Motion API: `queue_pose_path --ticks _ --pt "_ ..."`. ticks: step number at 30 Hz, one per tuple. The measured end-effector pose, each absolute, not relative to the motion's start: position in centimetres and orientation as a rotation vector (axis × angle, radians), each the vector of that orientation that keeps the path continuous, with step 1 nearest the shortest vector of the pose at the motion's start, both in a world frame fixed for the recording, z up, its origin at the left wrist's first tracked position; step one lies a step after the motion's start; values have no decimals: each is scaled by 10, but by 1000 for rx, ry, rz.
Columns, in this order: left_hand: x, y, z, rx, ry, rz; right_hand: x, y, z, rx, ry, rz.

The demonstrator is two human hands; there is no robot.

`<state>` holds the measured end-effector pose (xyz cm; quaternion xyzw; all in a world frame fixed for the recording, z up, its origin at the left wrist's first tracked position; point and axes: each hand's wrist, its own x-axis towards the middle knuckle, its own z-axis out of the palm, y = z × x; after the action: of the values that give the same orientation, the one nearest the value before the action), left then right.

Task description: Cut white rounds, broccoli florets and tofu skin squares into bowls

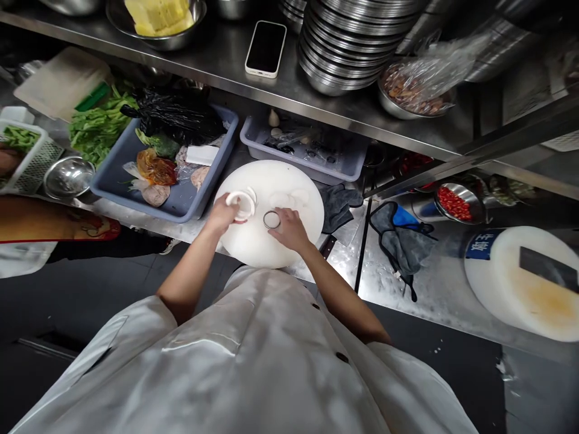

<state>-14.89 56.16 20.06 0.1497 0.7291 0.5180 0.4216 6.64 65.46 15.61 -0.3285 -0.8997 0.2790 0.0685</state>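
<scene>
Over the round white chopping board [266,256], my left hand [224,216] is closed on thin white rings [246,202], which look like the outer rims of cut radish slices. My right hand [289,228] has its fingers at a small round metal ring cutter [271,220] and grips it, rim facing up. Several pale, thin round slices [298,197] lie flat on the board just beyond my right fingers. Their edges blend into the board, so their number is hard to make out.
A blue-grey tub [181,212] with bagged food stands left of the board. Behind it sits a smaller tub [332,176]. Dark gloves [339,208] touch the board's right side. A steel shelf [217,66] overhangs the counter. Another person's sleeve [22,259] shows at left.
</scene>
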Motion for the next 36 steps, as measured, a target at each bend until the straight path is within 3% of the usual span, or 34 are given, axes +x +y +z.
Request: queue_pose_path --ticks 5,10,13,16,20,22,26,29,34,36 --pt "-159 637 206 351 1748 1294 40 641 170 -901 -3132 475" --pt "-130 746 225 308 1379 1392 64 625 172 -1062 -3034 813" --pt "-107 778 251 605 1485 1448 90 619 168 -1214 -2863 974" --pt "-87 780 286 1126 1579 1360 112 616 162 -1349 -2728 968" --pt "-98 805 369 2149 1415 1624 128 612 154 -1434 -2729 941" --pt "-120 842 419 2223 1477 1722 129 610 151 -1398 -2798 927" --pt "-154 907 493 2169 1612 1302 127 608 148 -1353 -2869 881" --pt "-156 913 515 2192 1647 1195 128 609 149 -1348 -2866 867" --pt "-140 899 530 2173 1662 1400 130 612 151 -1324 -2885 856" --pt "-134 899 537 2216 1678 1312 130 612 150 -1322 -2882 846"
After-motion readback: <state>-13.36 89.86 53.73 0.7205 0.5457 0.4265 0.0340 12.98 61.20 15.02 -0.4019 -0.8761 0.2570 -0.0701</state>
